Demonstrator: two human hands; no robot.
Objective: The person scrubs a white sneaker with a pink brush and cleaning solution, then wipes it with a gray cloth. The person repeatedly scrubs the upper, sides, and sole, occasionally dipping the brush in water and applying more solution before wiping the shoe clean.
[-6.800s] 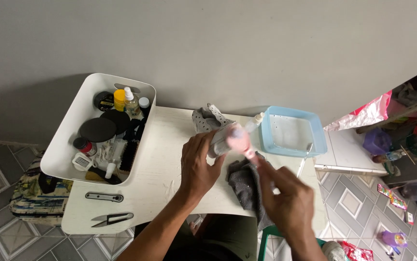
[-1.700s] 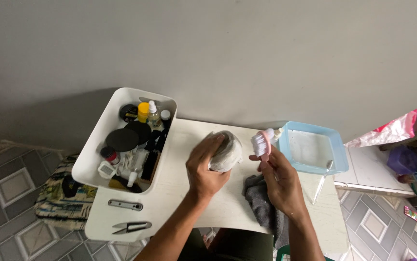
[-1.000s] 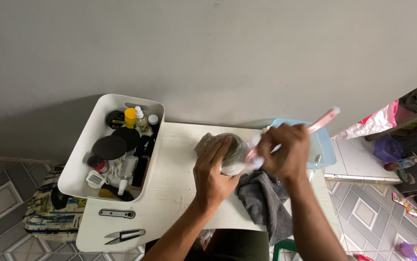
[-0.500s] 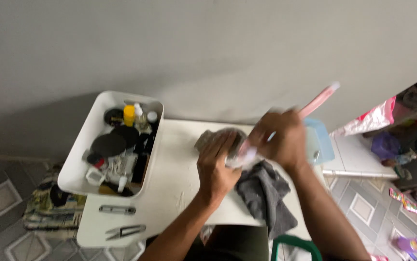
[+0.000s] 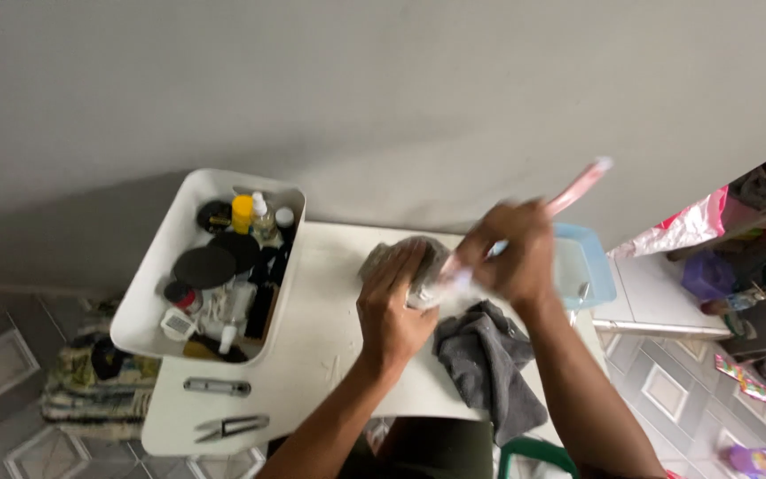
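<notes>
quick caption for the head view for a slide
Left hand steadies a grey object on a white table while right hand works a pink brush on it.

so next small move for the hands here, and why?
Probably another short brush stroke across the grey object. The left hand pins the grey object on the white table, while the right hand grips a pink toothbrush, handle pointing up and away, head end blurred at the object. A grey cloth lies beside it, unused.
</notes>
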